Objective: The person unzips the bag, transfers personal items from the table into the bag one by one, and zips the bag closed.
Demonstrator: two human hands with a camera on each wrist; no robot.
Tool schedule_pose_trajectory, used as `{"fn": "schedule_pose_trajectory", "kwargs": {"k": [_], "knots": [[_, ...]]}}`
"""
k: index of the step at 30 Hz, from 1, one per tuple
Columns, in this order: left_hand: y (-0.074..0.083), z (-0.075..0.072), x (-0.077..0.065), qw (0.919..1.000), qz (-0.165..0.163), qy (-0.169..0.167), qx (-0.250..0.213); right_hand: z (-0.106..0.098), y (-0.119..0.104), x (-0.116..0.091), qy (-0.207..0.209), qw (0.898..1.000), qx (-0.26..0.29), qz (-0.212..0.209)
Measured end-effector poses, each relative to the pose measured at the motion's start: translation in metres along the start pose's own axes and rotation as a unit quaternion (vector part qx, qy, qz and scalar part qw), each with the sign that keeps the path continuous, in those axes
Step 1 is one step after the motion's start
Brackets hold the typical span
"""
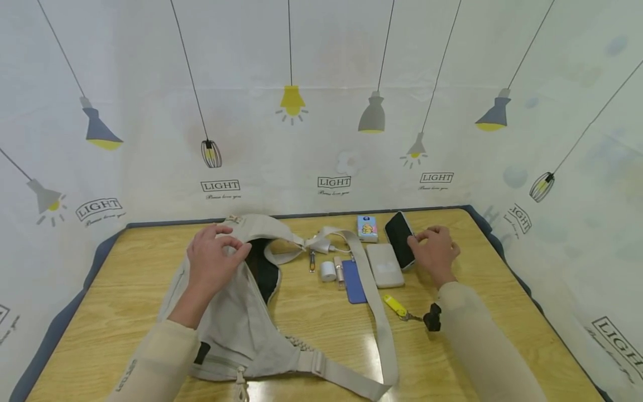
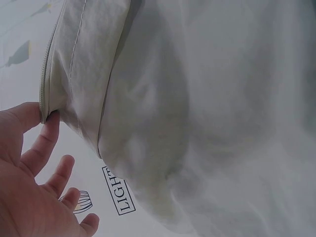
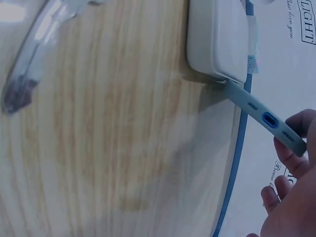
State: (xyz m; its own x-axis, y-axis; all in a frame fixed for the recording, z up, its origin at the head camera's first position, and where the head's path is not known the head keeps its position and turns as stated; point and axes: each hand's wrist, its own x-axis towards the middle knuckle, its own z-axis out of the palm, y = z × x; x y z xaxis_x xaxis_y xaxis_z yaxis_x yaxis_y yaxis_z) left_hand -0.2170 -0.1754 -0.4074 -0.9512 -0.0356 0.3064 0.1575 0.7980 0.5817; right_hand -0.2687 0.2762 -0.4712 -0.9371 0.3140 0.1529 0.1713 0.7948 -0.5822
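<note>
Though the dark inside (image 1: 263,268) of the pale bag (image 1: 226,318) is hard to make out, the left hand (image 1: 213,257), outer fingers spread, pinches its zippered edge (image 2: 48,91) while the right hand (image 1: 436,251) pinches a tilted phone (image 1: 400,240) near the surface's (image 1: 326,329) far edge.

Boxed LIGHT repeats across the white backdrop (image 1: 321,145); script beneath ends "love you", first word unclear. Left sleeve (image 1: 161,357) carries sideways lettering, illegible.
</note>
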Motion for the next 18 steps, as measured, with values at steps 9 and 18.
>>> {"fn": "schedule_pose_trajectory", "kwargs": {"k": [9,18], "knots": [[-0.002,0.002,0.0,0.9999,0.007,0.009,0.002,-0.008,-0.016,0.0,0.02,0.995,0.091,0.046],[-0.001,0.002,0.0,1.0,0.004,0.005,-0.003,-0.001,-0.055,-0.016,-0.03,0.987,0.155,0.001]]}}
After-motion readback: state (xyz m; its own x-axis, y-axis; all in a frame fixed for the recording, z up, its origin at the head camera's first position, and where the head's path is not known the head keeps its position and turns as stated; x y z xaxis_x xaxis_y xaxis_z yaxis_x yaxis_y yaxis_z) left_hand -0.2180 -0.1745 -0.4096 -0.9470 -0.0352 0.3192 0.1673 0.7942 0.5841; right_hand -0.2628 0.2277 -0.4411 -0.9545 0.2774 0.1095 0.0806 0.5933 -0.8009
